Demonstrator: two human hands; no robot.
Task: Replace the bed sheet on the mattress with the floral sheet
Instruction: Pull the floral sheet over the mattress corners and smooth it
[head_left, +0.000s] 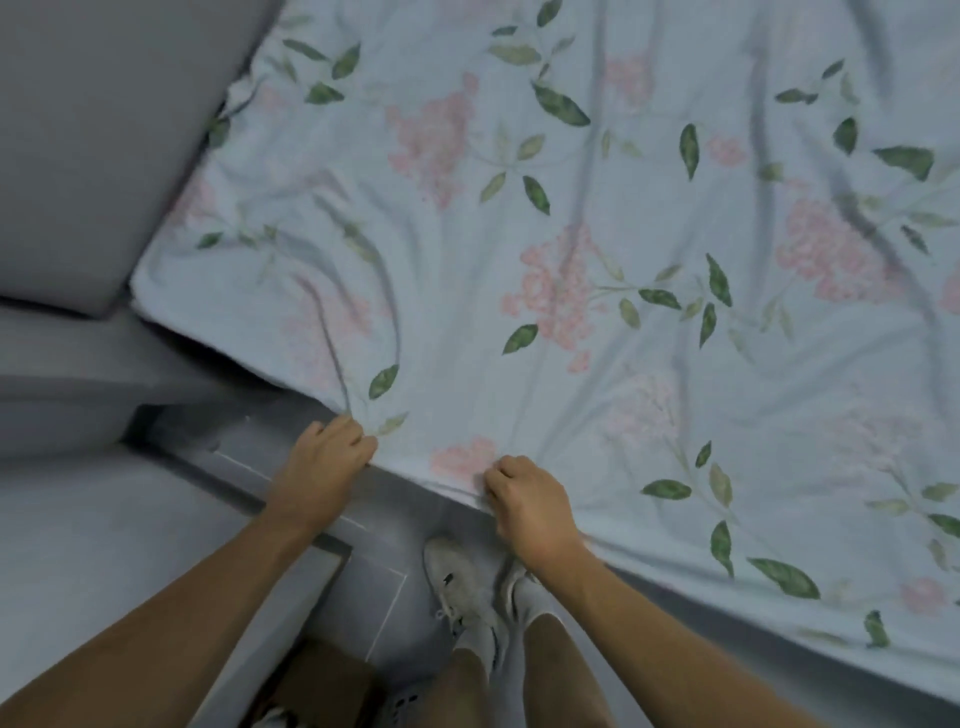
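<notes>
Gripping the near edge of the floral sheet (571, 234), both hands (324, 457) (530, 506) pinch fabric spread across the mattress; spreading looks nearly done, and next probably comes pulling taut and tucking under.

narrow floor strip (395, 525) open along the bed edge, grey upholstered furniture (104, 156) crowding the left, brown box (322, 680) low, shoes (457, 577) filling the gap

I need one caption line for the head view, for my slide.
Both hands, left hand and right hand, grip the near edge of the floral sheet spread over the bed.
</notes>
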